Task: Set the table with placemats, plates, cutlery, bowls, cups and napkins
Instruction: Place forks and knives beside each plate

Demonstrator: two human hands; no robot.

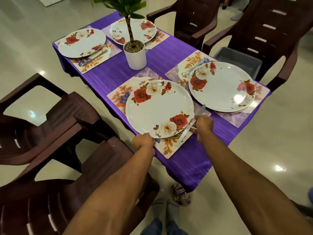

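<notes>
A white plate with red and white roses (157,110) sits on the nearest floral placemat (166,147). My left hand (143,140) grips the plate's near rim. My right hand (203,127) holds a knife (190,125) by its middle, right of the plate, blade tip pointing away over the purple tablecloth (110,70). A second plate (221,87) lies on the right placemat (237,118) with cutlery (194,67) beside its far edge. Two further plates (81,43) (144,30) rest on placemats at the far end, one with cutlery (96,55) next to it.
A white pot with a green plant (135,54) stands mid-table. Dark brown plastic chairs (55,126) (264,36) surround the small table. A grey bin (237,61) sits on the right chair. A patterned cloth bundle (181,195) lies on the floor by my feet.
</notes>
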